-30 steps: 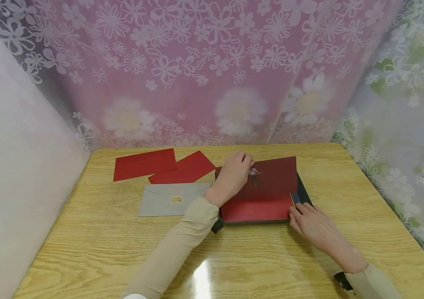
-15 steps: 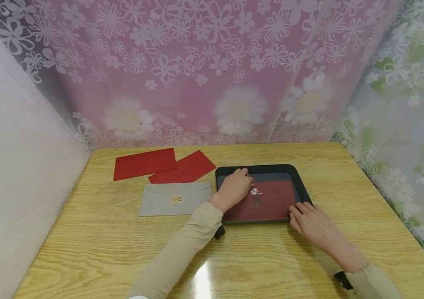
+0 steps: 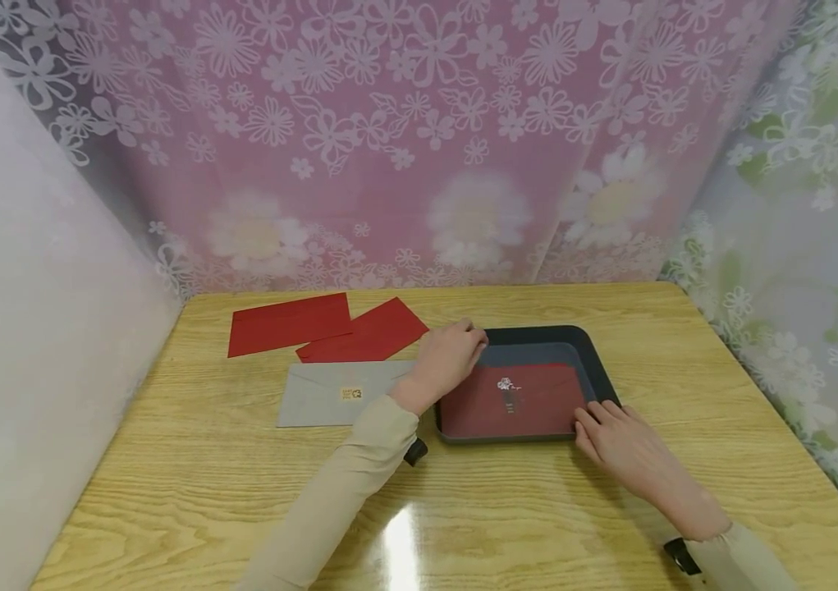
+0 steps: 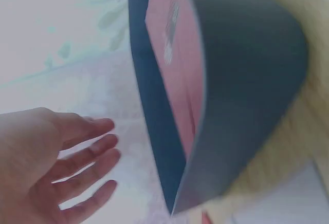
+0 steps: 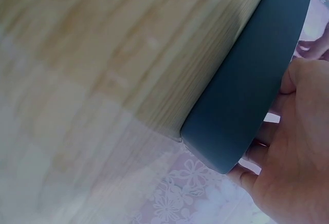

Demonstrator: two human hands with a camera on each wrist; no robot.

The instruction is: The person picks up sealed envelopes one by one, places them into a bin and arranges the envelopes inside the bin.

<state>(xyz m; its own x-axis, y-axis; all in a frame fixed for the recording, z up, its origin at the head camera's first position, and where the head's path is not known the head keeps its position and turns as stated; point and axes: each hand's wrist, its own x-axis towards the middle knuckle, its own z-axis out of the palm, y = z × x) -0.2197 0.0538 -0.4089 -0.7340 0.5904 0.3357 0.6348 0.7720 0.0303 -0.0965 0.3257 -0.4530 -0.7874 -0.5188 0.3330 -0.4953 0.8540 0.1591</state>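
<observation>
A dark tray (image 3: 547,335) holds a dark red envelope (image 3: 537,402) with a white flower print, lying flat toward the tray's front. A brighter red strip shows along its back edge. My left hand (image 3: 448,361) is over the tray's left side; in the left wrist view its fingers (image 4: 87,178) are loosely spread, apart from the tray and holding nothing. At the tray's front right, my right hand (image 3: 621,443) grips the rim, its fingers (image 5: 264,131) bent over the wall in the right wrist view.
Left of the tray lies a grey envelope (image 3: 322,406) with a gold sticker, partly behind my left forearm. Two red envelopes (image 3: 289,324) overlap behind it on the wooden table (image 3: 190,484). Flowered curtains (image 3: 389,205) enclose the table's back and sides.
The dark red envelope, earlier tilted up in my left hand, has come down flat in the tray. My left hand has let go and moved left; the right hand stays at the rim.
</observation>
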